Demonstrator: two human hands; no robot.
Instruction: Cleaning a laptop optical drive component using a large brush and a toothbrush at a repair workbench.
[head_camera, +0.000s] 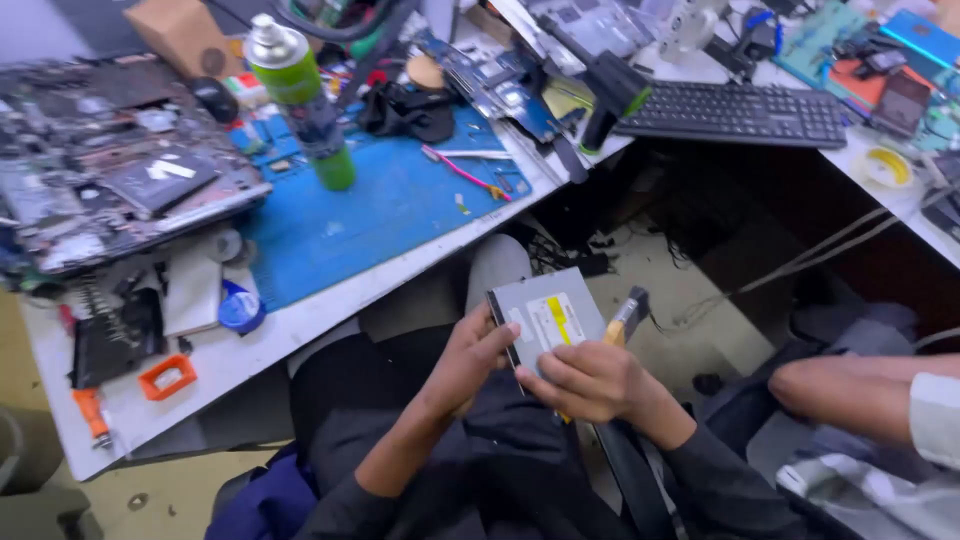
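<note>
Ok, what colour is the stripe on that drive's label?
Yellow, on the white label of the grey drive; head view shows it best.

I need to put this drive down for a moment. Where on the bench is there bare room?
The blue mat is bare right of the green spray can, down to the white table edge. A smaller patch lies by the pink tweezers. The opened laptop, the parts around it and the black keyboard crowd the rest.

Left hand (470, 355) grips grey drive (545, 315) by its left edge, over lap. Right hand (590, 380) on drive's lower right, holding brush (625, 318). Blue mat (370, 215) on table (300, 325), green can (305, 95) upright on it. Keyboard (740, 112) far right. Another person's arm (860, 395) beside.
</note>
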